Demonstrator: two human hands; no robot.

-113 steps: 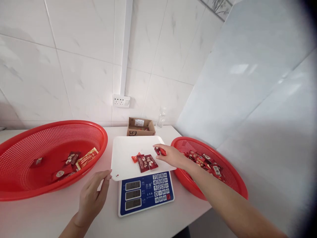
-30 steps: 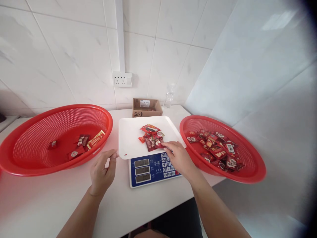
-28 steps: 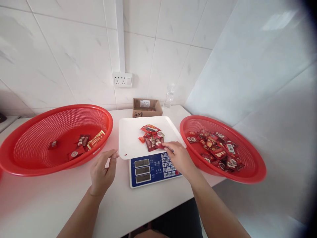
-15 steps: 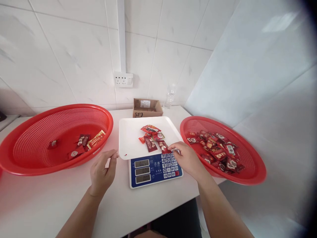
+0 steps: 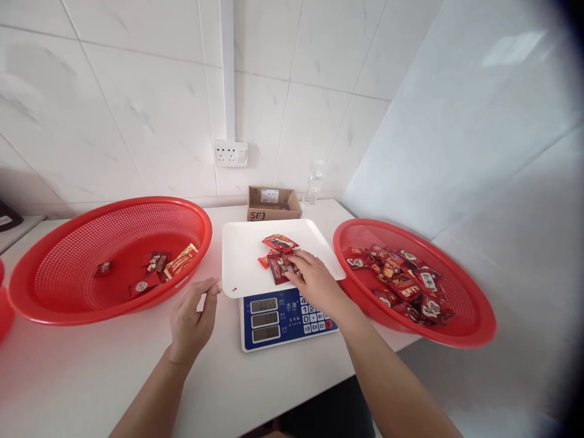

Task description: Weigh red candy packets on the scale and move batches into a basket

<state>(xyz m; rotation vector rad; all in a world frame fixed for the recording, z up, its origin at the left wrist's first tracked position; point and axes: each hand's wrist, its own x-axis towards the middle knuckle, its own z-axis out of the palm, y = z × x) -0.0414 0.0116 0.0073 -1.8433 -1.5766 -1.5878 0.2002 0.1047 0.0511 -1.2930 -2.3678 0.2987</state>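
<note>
A white weighing scale with a blue keypad panel stands on the table, its white tray on top. Small wrapped sweets lie heaped on the tray, including a bright red wrapped sweet and a dark red wrapped sweet. My right hand reaches over the tray with thumb and fingers closed around another dark red wrapped sweet, mostly covered by the hand. My left hand hovers by the tray's front left corner, fingers curled, thumb and forefinger tips close together, nothing visible in them.
A red perforated basket on the left has several packets in it. Another red basket, on the right, holds many more wrapped sweets. Behind the scale are a cardboard box and a clear plastic bottle. A wall socket is above.
My right hand has moved from the tray's front edge further in over the sweets, closing on one. The left hand stays near the corner. The view has shifted slightly.
</note>
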